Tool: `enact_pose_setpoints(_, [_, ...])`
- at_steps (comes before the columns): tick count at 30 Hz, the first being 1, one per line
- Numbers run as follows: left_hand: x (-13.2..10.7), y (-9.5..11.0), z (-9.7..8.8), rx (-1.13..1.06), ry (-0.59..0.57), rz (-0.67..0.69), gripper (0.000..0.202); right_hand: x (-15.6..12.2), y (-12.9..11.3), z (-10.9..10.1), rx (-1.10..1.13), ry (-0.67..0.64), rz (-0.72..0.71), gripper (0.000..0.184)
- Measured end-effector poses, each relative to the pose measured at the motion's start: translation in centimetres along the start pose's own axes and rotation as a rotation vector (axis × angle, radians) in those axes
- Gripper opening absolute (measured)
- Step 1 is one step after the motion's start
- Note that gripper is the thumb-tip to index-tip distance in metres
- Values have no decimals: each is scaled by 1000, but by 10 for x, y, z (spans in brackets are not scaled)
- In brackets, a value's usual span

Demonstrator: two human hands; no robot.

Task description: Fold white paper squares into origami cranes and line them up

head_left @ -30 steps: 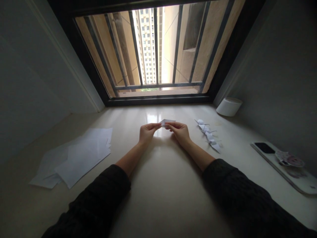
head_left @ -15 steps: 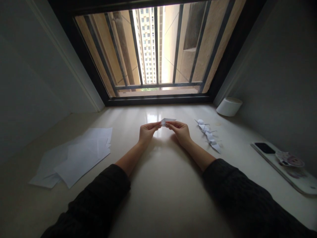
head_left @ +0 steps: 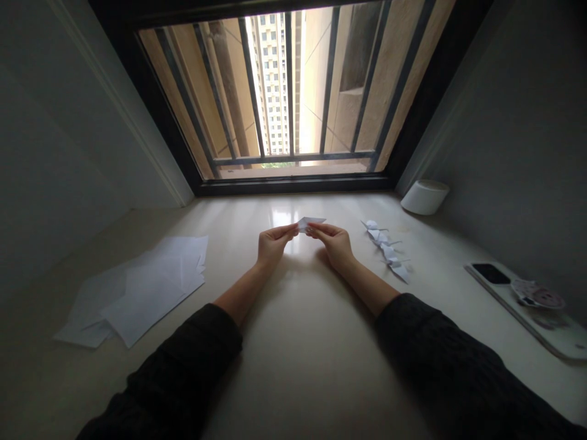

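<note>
A small folded piece of white paper [head_left: 308, 223] is held just above the pale sill [head_left: 293, 342] in front of the window. My left hand [head_left: 274, 243] pinches its left end with thumb and forefinger. My right hand [head_left: 334, 242] pinches its right side, fingers curled. Both forearms reach forward in dark sleeves. To the right of my right hand lies a row of several small folded paper figures [head_left: 387, 250].
A loose stack of white sheets [head_left: 137, 290] lies at the left. A white round container [head_left: 424, 197] stands at the back right corner. A phone on a white tray [head_left: 527, 299] with a sticker sits at the right. A barred window [head_left: 293, 91] faces me.
</note>
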State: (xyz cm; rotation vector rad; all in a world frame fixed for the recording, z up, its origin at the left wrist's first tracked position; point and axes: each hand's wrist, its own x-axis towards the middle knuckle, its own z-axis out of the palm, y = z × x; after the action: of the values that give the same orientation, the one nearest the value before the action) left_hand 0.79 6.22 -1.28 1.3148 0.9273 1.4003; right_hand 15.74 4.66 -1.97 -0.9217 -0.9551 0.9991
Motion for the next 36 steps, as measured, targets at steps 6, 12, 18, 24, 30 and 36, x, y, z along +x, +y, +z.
enact_pose_setpoints(6, [-1,2,1,-17,-10,-35,30,0,0,1,30,22,25,29])
enact_pose_setpoints(12, [0,-1,-1,-39,-29,-73,33,1,3,-1,42,15,41,31])
enact_pose_setpoints(18, [2,-2,-3,-85,-43,-101,37,1,3,0,57,13,30,29])
enact_pose_setpoints(24, [3,-2,-4,-101,-84,-119,46,1,3,0,70,14,12,28])
enact_pose_setpoints(30, [3,1,-4,-78,-83,-113,67,0,1,0,31,38,8,33])
enact_pose_setpoints(36, [6,-4,-4,23,-164,-157,49,-2,-2,2,-1,49,5,33])
